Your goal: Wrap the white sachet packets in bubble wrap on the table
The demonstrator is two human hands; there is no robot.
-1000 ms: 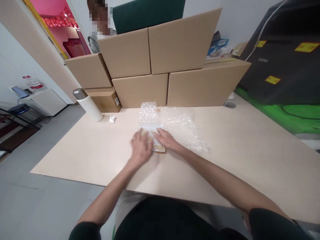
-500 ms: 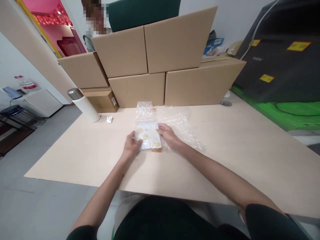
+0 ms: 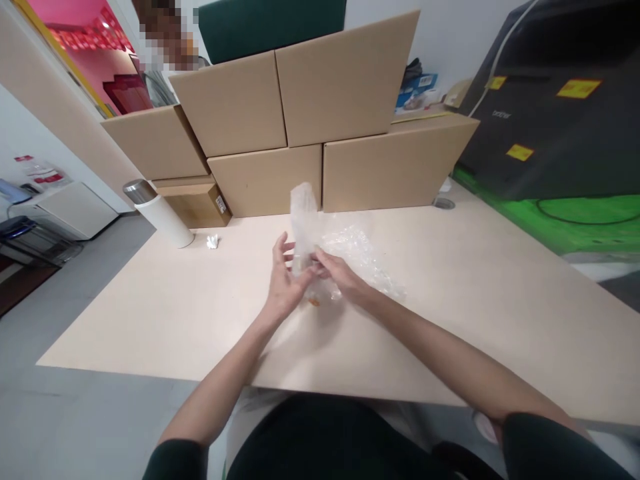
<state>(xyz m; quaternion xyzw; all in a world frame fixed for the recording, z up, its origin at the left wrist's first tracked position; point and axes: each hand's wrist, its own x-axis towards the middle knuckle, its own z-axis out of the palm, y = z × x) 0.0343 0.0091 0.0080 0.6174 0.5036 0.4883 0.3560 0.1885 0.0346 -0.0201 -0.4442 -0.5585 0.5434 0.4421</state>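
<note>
Turned up on its edge above the table, a flat packet in clear bubble wrap [image 3: 303,217] stands between my hands. My left hand [image 3: 286,283] grips its lower left part, thumb in front and fingers behind with the tips spread. From the right, my right hand [image 3: 345,275] pinches its lower right side, fingertips close to the left thumb. The packet's pale printed face is mostly hidden at this angle. Beneath and to the right lies a loose sheet of bubble wrap [image 3: 367,257]. A small orange patch [image 3: 313,302] shows just below the hands.
A white thermos flask [image 3: 167,220] and a crumpled white scrap [image 3: 213,241] stand to the left. Cardboard boxes [image 3: 265,183] are stacked along the back edge, with a dark green box [image 3: 275,27] on top. A dark covered machine [image 3: 540,120] is at right. Another person is behind the boxes.
The packet has gone from lying flat, printed face up, to standing on edge. My left hand has moved right and up with it, closer to my right hand. The view has shifted slightly.
</note>
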